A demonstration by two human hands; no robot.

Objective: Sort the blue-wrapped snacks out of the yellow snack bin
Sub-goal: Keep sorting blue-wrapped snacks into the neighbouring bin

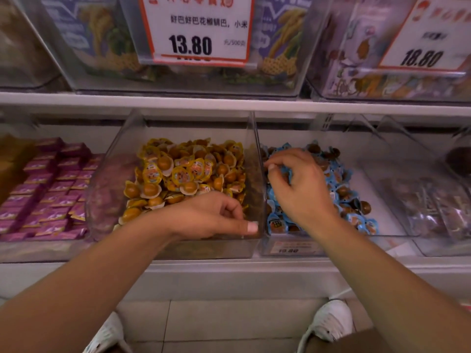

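Note:
The clear yellow snack bin (251, 138) on the lower shelf holds several yellow-wrapped snacks (188, 171). Just right of it, another clear bin holds blue-wrapped snacks (356, 220). I see no blue wrapper among the yellow ones. My left hand (216, 216) lies low at the yellow bin's front right corner, thumb stretched along the front wall and fingers curled under; whatever is beneath them is hidden. My right hand (298, 184) hovers over the blue snacks, its fingers hanging loosely curled, with nothing visible in them.
A bin of purple packets (51, 184) stands to the left, and clear-wrapped brown snacks (428, 207) fill a bin to the right. The upper shelf carries large bins with price tags (196, 29). My white shoes (331, 322) stand on the tiled floor below.

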